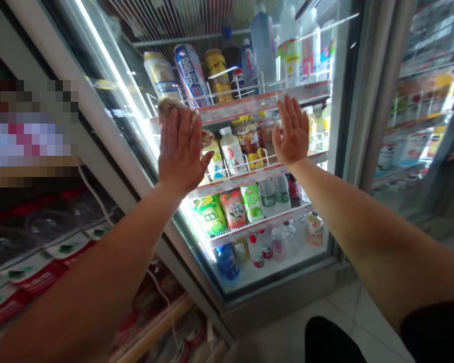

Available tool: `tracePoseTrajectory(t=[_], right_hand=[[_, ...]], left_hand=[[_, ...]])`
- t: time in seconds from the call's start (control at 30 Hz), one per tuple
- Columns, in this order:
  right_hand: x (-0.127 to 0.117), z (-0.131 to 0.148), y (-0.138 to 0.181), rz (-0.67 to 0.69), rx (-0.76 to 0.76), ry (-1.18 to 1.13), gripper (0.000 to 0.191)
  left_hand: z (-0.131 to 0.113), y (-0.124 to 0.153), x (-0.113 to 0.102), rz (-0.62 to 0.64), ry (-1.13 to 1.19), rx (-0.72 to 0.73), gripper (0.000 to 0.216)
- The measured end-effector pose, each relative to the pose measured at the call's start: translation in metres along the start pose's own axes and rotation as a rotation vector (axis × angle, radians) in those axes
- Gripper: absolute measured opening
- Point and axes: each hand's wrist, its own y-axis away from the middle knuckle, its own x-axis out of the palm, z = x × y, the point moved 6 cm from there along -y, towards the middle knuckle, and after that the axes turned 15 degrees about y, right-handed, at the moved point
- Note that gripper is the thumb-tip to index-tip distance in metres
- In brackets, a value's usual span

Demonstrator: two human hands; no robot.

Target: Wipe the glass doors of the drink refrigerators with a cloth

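My left hand (pixel 179 151) lies over a crumpled, pale brownish cloth (pixel 169 106), which shows beyond the fingertips and beside the thumb. It presses the cloth toward the glass door of a lit drinks fridge (pixel 283 300). My right hand (pixel 293 131) is raised flat with the fingers stretched out, palm toward the same glass, and holds nothing. Whether that palm touches the glass I cannot tell. Behind the glass, near my left hand, stand a blue-and-white can (pixel 191 75) and a gold can (pixel 217 75). A white-capped bottle (pixel 232 151) stands between my hands on the shelf below.
Shrink-wrapped bottles (pixel 45 227) are stacked at the left, with a white cable (pixel 94 194) hanging by them. Another glass-fronted fridge (pixel 419 116) stands at the right. Pale floor tiles (pixel 344 307) show below, along with a dark shape (pixel 331 340).
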Motion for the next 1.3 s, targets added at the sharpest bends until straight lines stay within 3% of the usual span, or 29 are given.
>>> tracePoseTrajectory(t=[0.17, 0.3, 0.4, 0.53, 0.63, 0.83, 1.07, 1.3], right_hand=[[-0.001, 0.0, 0.0, 0.005, 0.005, 0.002, 0.06], [-0.001, 0.0, 0.0, 0.01, 0.004, -0.004, 0.061], [-0.001, 0.0, -0.001, 0.014, 0.002, -0.008, 0.061], [-0.001, 0.001, -0.001, 0.024, 0.004, -0.032, 0.061], [0.0, 0.0, -0.001, 0.037, 0.005, -0.046, 0.062], [0.0, 0.0, 0.0, 0.016, 0.004, -0.034, 0.061], [0.001, 0.0, 0.0, 0.001, -0.003, 0.0, 0.061], [0.0, 0.0, -0.001, 0.01, 0.007, -0.003, 0.06]], left_hand=[[-0.019, -0.002, 0.014, 0.133, -0.004, 0.147, 0.07], [-0.013, -0.019, 0.005, 0.101, 0.002, 0.107, 0.069], [-0.015, -0.021, 0.009, 0.047, 0.013, 0.057, 0.073], [-0.031, -0.012, 0.024, 0.096, 0.037, 0.156, 0.073], [-0.031, -0.015, 0.022, 0.136, 0.029, 0.22, 0.07], [-0.026, -0.029, 0.015, 0.029, 0.03, 0.131, 0.072], [-0.033, -0.037, 0.02, 0.1, 0.075, 0.176, 0.069], [-0.04, -0.049, 0.028, 0.012, 0.064, 0.11, 0.073]])
